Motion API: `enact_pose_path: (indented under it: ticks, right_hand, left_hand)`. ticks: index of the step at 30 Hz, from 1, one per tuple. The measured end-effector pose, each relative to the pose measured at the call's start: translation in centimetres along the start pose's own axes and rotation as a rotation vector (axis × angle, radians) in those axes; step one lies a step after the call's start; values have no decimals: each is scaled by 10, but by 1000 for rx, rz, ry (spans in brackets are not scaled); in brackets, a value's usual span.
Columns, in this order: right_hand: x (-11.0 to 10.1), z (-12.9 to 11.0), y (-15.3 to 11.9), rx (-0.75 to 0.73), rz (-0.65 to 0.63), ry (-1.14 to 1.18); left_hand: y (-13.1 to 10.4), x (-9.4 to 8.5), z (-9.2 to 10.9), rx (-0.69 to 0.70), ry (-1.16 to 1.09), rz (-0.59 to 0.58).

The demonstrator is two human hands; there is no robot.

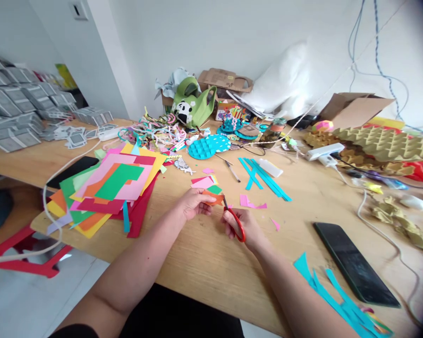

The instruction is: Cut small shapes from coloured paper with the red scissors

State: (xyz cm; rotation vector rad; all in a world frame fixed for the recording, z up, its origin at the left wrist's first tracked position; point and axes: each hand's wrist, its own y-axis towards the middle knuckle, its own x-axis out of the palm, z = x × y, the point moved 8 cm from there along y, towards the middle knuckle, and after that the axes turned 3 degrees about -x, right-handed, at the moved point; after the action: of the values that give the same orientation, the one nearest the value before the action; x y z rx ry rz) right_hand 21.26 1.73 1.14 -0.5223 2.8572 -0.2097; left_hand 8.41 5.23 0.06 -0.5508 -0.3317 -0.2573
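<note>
Between thumb and fingers, my left hand (196, 205) grips a small piece of orange paper (215, 198). Red-handled scissors (238, 226) are in my right hand (245, 225), fingers closed around the handles. Their dark blades point away from me and meet the right edge of the orange paper; whether they are cutting into it I cannot tell. Just beyond my left hand lie small pink, red and green paper pieces (203, 182). Pink scraps (252, 202) lie to the right of the scissors.
Coloured paper sheets (120, 180) are piled at left. Blue strips (268, 180) and a pen (232, 171) lie ahead. A phone (354, 263) and blue offcuts (338, 300) sit at right. Craft materials, a green bag (197, 105) and egg trays (387, 141) line the back.
</note>
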Motion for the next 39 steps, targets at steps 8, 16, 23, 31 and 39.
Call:
enact_pose_path:
  ticks: [8,16,23,31,39]
  right_hand:
    - [-2,-1,1,-9,37,10]
    - [-2,1,1,8,44,22]
    - [2,2,0,7,3,23]
    - [2,4,1,23,0,25]
    - [4,6,1,47,-4,27]
  left_hand:
    - [-1,11,-1,-11,-277,-25]
    - [0,10,-10,-69,-176,-11]
    - [-4,6,7,137,-72,88]
    - [-4,3,11,175,-29,120]
    - [-2,7,9,198,-101,68]
